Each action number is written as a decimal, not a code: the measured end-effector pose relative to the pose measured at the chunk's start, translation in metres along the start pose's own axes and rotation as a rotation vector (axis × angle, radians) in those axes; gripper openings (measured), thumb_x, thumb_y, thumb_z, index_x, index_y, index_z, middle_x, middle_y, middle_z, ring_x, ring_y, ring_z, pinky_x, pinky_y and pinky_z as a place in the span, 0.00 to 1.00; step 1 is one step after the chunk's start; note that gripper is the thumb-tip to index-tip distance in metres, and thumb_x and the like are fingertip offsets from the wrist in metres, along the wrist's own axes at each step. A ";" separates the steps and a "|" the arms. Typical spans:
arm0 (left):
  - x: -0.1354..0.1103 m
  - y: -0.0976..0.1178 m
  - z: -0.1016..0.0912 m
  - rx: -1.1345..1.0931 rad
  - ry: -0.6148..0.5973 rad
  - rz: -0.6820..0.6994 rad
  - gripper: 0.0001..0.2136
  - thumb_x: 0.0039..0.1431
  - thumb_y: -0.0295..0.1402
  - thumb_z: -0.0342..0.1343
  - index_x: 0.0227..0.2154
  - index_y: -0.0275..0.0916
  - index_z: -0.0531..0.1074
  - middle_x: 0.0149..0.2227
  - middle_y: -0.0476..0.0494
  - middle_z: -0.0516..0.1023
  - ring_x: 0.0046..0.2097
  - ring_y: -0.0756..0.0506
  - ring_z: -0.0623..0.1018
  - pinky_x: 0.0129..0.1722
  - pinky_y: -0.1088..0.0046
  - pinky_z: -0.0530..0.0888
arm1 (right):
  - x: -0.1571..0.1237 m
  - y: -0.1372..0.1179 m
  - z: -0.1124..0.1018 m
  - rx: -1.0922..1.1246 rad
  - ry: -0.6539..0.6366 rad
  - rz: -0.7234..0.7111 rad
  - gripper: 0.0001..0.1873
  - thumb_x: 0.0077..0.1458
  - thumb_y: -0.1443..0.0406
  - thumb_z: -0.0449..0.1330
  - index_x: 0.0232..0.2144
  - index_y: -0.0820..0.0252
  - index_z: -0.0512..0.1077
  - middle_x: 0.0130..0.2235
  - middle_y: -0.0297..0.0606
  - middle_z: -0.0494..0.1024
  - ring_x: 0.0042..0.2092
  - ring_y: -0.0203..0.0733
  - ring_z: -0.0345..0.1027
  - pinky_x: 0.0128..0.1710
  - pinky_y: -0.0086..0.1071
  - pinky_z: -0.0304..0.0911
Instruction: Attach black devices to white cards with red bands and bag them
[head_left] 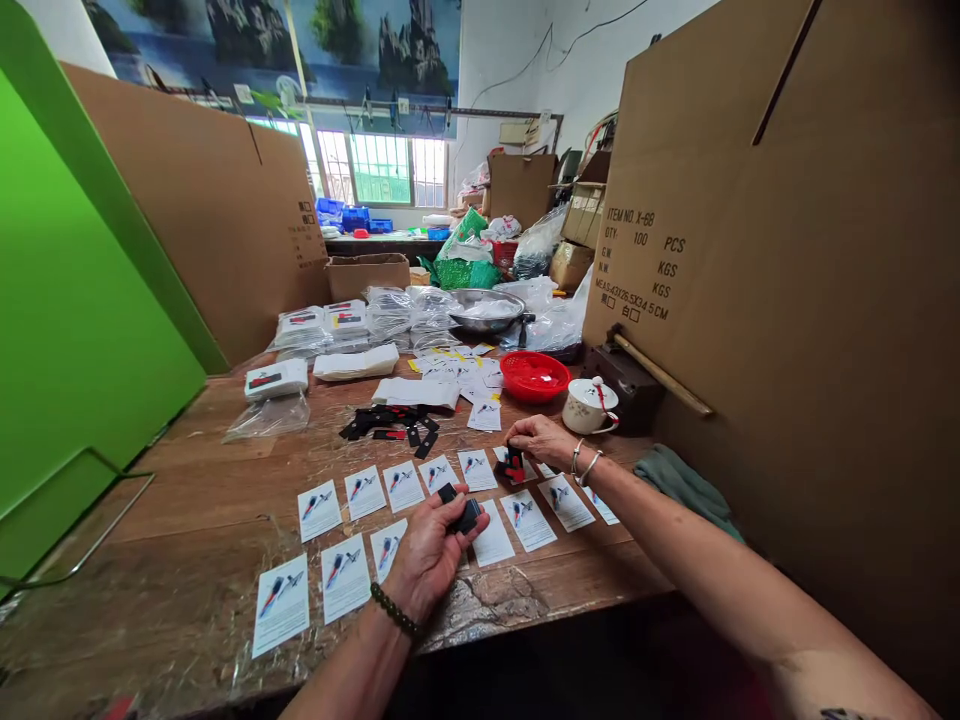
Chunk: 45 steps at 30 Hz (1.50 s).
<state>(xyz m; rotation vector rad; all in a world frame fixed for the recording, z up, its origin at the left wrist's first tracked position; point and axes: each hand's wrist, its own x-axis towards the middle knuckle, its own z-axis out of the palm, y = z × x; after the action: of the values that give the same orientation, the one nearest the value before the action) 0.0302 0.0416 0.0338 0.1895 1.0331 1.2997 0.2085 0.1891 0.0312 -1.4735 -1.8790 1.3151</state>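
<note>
Starting at the far left, a green panel (75, 300) leans beside the wooden worktop (187, 480), which is covered in clear film. Moving in, we have two rows of printed cards (319, 509) lying flat, side by side. They look like thin paper, light enough to slide at a nudge.

Now the left hand (427, 555). It hovers over the near row with its fingers curled around a small black piece (461, 512), thumb on top and the piece tucked against the fingertips. We judge this piece to be hard plastic: light, stiff and a little slick. A pinch across its narrow sides should hold it better than a grip on its flat faces.

Behind it, near the middle of the worktop, lies a loose pile of black parts (390, 420).

Further right, the right hand (541, 438) reaches to the far row, its fingertips closed narrow on a black-and-red piece (514, 464) that rests on a card. It seems just as small and rigid, so a light two-finger hold on its upper end should do, and we doubt it is fragile.

Beyond that hand sit a red bowl (534, 375) and a lidded cup (590, 405), just beside each other. A green cloth (686, 482) lies at the worktop's edge, and a tall carton (787, 300) closes off the right.
</note>
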 end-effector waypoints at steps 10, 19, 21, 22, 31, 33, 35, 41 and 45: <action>0.008 -0.001 0.010 0.086 -0.028 -0.070 0.07 0.56 0.16 0.53 0.31 0.32 0.71 0.31 0.43 0.74 0.26 0.51 0.75 0.28 0.73 0.79 | 0.020 0.020 -0.001 -0.171 -0.005 0.018 0.08 0.55 0.67 0.55 0.30 0.64 0.74 0.21 0.32 0.75 0.19 0.29 0.60 0.18 0.22 0.53; 0.003 -0.002 0.000 0.157 -0.019 -0.060 0.07 0.55 0.15 0.53 0.31 0.31 0.73 0.30 0.43 0.74 0.26 0.51 0.75 0.29 0.72 0.79 | 0.010 0.005 0.003 -0.505 0.116 -0.093 0.08 0.49 0.71 0.60 0.33 0.62 0.77 0.36 0.37 0.80 0.37 0.37 0.69 0.34 0.26 0.58; 0.001 -0.002 -0.001 0.173 -0.023 -0.062 0.07 0.54 0.15 0.54 0.32 0.31 0.73 0.30 0.43 0.74 0.27 0.51 0.75 0.29 0.72 0.79 | 0.003 0.004 0.006 -0.568 0.128 -0.087 0.09 0.49 0.72 0.60 0.33 0.62 0.77 0.37 0.39 0.80 0.38 0.38 0.70 0.35 0.27 0.57; 0.001 -0.002 -0.001 0.182 -0.029 -0.061 0.07 0.54 0.16 0.54 0.32 0.31 0.73 0.31 0.43 0.74 0.27 0.51 0.75 0.28 0.73 0.79 | -0.001 0.005 0.007 -0.596 0.138 -0.077 0.09 0.48 0.71 0.60 0.33 0.63 0.77 0.37 0.40 0.80 0.38 0.39 0.70 0.34 0.27 0.56; 0.023 -0.005 0.010 0.251 -0.072 -0.003 0.06 0.51 0.17 0.57 0.31 0.32 0.73 0.33 0.40 0.76 0.27 0.51 0.76 0.25 0.74 0.78 | -0.010 0.017 0.029 -0.762 0.255 0.053 0.14 0.49 0.63 0.61 0.39 0.64 0.75 0.41 0.48 0.80 0.44 0.46 0.72 0.35 0.30 0.57; 0.032 -0.006 0.015 0.305 -0.096 0.012 0.06 0.51 0.17 0.58 0.30 0.32 0.73 0.32 0.42 0.76 0.24 0.52 0.75 0.23 0.76 0.76 | -0.009 0.014 0.031 -0.787 0.259 0.072 0.12 0.49 0.65 0.60 0.37 0.64 0.75 0.41 0.50 0.80 0.44 0.48 0.73 0.35 0.31 0.58; 0.043 -0.007 0.021 0.365 -0.117 0.027 0.07 0.49 0.17 0.58 0.30 0.33 0.72 0.28 0.44 0.75 0.22 0.52 0.74 0.20 0.78 0.74 | -0.010 0.010 0.032 -0.808 0.257 0.081 0.12 0.49 0.66 0.60 0.37 0.65 0.76 0.41 0.51 0.80 0.44 0.49 0.73 0.35 0.31 0.59; 0.079 -0.012 0.042 0.440 -0.193 0.032 0.10 0.42 0.14 0.62 0.26 0.32 0.71 0.22 0.46 0.73 0.19 0.52 0.72 0.16 0.80 0.70 | -0.013 0.003 0.034 -0.841 0.260 0.086 0.14 0.49 0.64 0.58 0.38 0.65 0.77 0.41 0.54 0.80 0.44 0.53 0.74 0.35 0.33 0.61; 0.092 -0.016 0.050 0.498 -0.206 0.023 0.12 0.40 0.11 0.61 0.24 0.32 0.70 0.19 0.49 0.70 0.17 0.53 0.70 0.15 0.82 0.68 | -0.012 0.005 0.027 -0.839 0.264 0.083 0.13 0.51 0.66 0.56 0.35 0.63 0.78 0.40 0.54 0.80 0.44 0.52 0.74 0.36 0.33 0.61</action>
<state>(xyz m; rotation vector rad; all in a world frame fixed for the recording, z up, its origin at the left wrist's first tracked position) 0.0688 0.1357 0.0035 0.7000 1.1616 0.9988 0.1946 0.1666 0.0171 -1.9910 -2.3112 0.2865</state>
